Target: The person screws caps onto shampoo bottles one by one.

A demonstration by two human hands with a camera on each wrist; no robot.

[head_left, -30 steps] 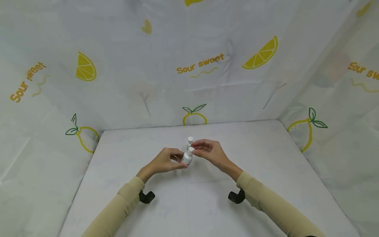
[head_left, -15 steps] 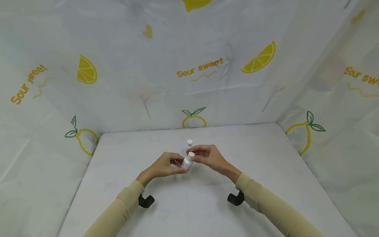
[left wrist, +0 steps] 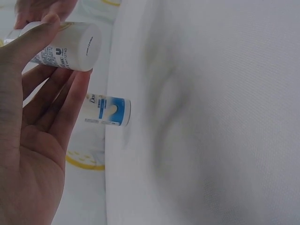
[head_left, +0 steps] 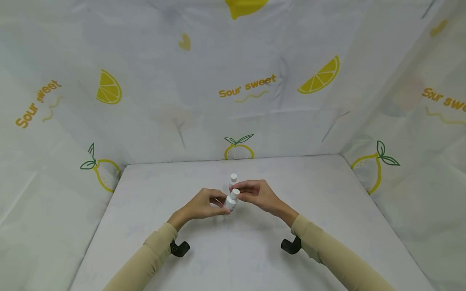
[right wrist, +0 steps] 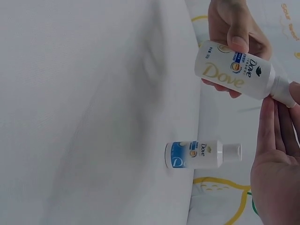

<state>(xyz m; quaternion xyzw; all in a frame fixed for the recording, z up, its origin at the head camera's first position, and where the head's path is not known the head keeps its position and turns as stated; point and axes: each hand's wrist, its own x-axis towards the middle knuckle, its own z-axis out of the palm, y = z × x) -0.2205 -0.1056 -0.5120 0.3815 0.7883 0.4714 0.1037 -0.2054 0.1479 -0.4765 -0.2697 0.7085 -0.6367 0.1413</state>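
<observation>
A small white Dove bottle [head_left: 230, 204] is held tilted above the table in the middle of the head view. My left hand [head_left: 202, 204] grips its body between thumb and fingers, its flat base showing in the left wrist view. The fingers and thumb of my right hand [head_left: 260, 196] pinch the white cap [right wrist: 282, 91], which sits on the bottle's neck. Behind the hands a second Dove bottle [right wrist: 206, 154], white with a blue lower part, stands upright on the table with its cap on. My right fingers partly hide it in the head view.
The table [head_left: 233, 258] has a white cover. White sheets [head_left: 174, 97] printed with lemons and "Sour sweet" lettering rise at its back and sides. Black curved pieces [head_left: 291, 245] jut from both wrists, below the beige sleeves [head_left: 145, 254].
The head view has tilted up a little, so everything sits lower in it. My right fingers have closed in on the cap; my left hand keeps its grip on the bottle.
</observation>
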